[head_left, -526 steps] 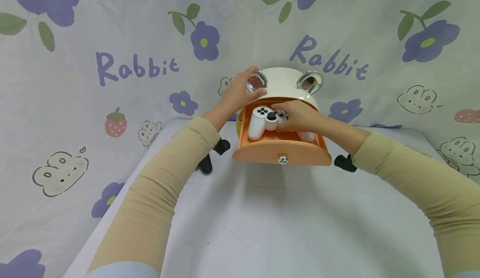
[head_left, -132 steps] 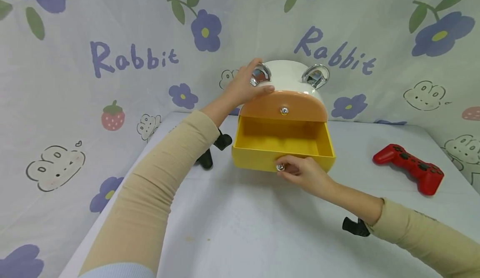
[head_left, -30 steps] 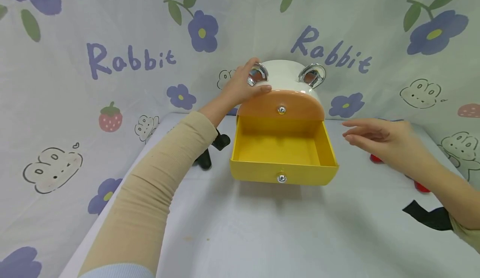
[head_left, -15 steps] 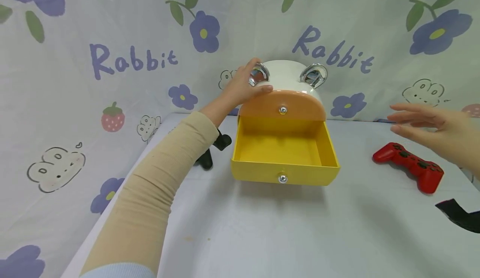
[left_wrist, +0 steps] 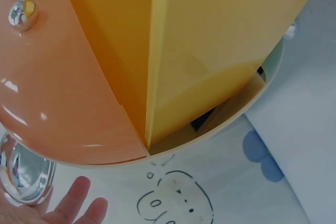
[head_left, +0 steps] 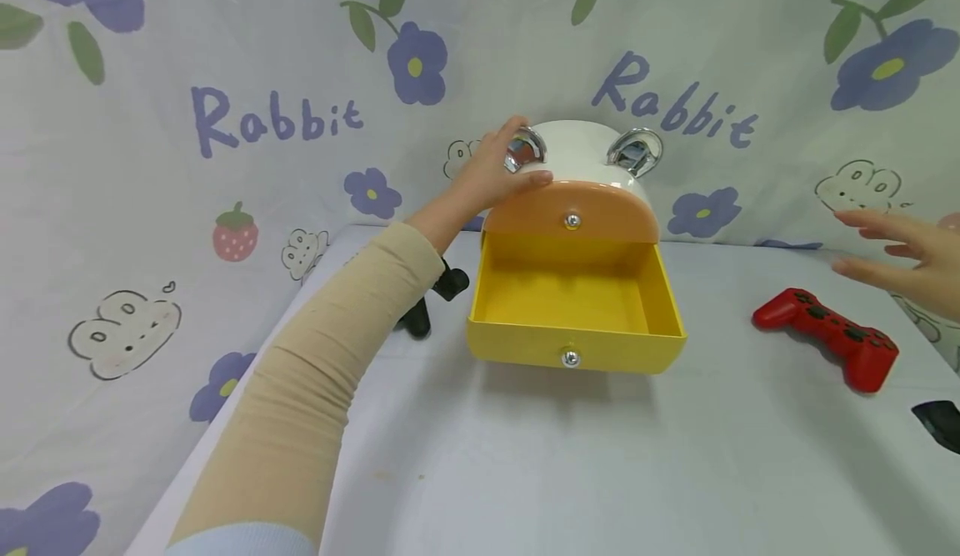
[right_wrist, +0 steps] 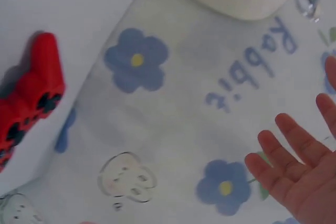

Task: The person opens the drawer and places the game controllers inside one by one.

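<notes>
A small drawer cabinet [head_left: 581, 149] with a white domed top and silver ears stands at the back of the table. Its orange drawer [head_left: 600, 206] is closed; below it the yellow drawer [head_left: 525, 341] is pulled out and bare inside. My left hand [head_left: 491, 172] holds the cabinet's top left around the silver ear [head_left: 527, 147], thumb on the front edge, other fingers behind. Off to the right, my right hand [head_left: 911, 257] hovers with fingers spread and holds nothing. Nearest it, a red game controller [head_left: 825, 335] lies on the table.
A black object [head_left: 416, 320] lies left of the cabinet, partly hidden by my left arm. A printed cloth [head_left: 285, 39] hangs right behind the table [head_left: 525, 473]. A dark strap piece [head_left: 941, 424] shows at the right edge of the head view.
The orange drawer, open earlier with a white controller inside, is closed. The yellow drawer came out further. My right hand let go of its knob and moved right. My left hand stayed.
</notes>
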The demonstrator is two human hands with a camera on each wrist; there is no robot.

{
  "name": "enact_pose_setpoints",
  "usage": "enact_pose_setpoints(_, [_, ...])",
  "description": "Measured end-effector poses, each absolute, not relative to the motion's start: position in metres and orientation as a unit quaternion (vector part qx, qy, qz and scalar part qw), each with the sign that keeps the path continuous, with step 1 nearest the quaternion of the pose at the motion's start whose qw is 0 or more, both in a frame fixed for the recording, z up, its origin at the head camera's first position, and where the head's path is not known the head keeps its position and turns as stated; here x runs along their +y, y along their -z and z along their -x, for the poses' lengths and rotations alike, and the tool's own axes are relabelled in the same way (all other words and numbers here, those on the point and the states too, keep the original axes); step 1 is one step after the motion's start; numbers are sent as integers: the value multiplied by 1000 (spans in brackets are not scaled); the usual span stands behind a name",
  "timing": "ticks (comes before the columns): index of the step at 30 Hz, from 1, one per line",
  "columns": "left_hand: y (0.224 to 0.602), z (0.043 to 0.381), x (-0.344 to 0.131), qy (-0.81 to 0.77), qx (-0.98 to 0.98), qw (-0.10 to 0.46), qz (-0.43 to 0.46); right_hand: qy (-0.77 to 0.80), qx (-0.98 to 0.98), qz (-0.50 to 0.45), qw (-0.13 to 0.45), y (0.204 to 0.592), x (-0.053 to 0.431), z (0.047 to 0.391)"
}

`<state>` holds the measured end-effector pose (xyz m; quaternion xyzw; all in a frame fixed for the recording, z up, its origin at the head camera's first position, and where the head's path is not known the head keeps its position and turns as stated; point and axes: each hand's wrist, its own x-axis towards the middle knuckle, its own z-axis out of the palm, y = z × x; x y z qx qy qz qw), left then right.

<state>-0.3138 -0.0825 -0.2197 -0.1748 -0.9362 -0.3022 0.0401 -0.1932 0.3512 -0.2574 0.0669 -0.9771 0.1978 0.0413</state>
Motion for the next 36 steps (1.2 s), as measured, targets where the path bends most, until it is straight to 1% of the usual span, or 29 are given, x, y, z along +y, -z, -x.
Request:
enact_pose_setpoints(10, [221,314,-81,302,-936,39,174,-203,-976,-48,-61,291,395,214])
enact_pose_setpoints(20, [221,313,-82,300,-937,43,171,-222,-970,-66,-73,342,420,226])
enact_pose_setpoints(24, [221,314,-82,300,-937,42,173,-207,-972,-65,-92,361,428,229])
enact_pose_setpoints(29, [221,314,-82,299,-937,42,175,-229,-964,-62,-124,378,431,233])
enact_pose_setpoints(36, [220,314,-82,295,-939,41,172,-259,-954,-74,-129,393,430,232])
